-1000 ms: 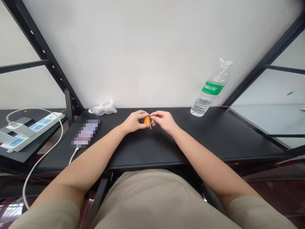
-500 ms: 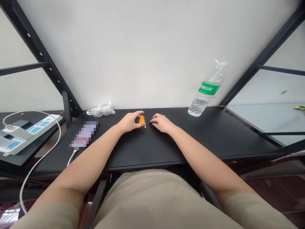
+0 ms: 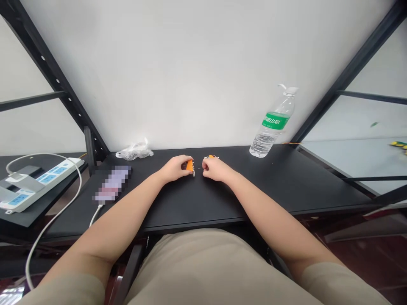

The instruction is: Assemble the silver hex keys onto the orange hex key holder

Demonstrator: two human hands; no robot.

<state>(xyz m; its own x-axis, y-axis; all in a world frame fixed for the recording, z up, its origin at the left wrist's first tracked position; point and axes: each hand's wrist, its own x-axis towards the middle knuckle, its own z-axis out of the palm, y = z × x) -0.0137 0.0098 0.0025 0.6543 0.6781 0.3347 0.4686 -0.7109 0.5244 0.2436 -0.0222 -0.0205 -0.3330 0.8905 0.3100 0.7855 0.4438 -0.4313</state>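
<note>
Back wall (image 3: 197,72): plain, pale. Black tabletop (image 3: 197,203) runs along its foot. Beige shirt (image 3: 203,271) at the near edge. Power strip (image 3: 48,178): white, blue sockets, on a separate dark surface far left. Water bottle (image 3: 276,120): green label, standing near the back, right side. Phone (image 3: 113,182): left side of tabletop, screen pixelated, white cable (image 3: 94,216) at its near end. Clear plastic bag (image 3: 135,151): crumpled, back left. Left hand (image 3: 173,168): gripping, thumb and fingers pinching orange holder (image 3: 190,165), which sits mid-tabletop with metal rods through it. Right hand (image 3: 216,169): fingers curled in, just right of that; can't tell if it grips anything. Second orange piece (image 3: 211,156): just beyond the right hand, mostly hidden. Thin sliver (image 3: 199,168): between the hands, too small to identify.
</note>
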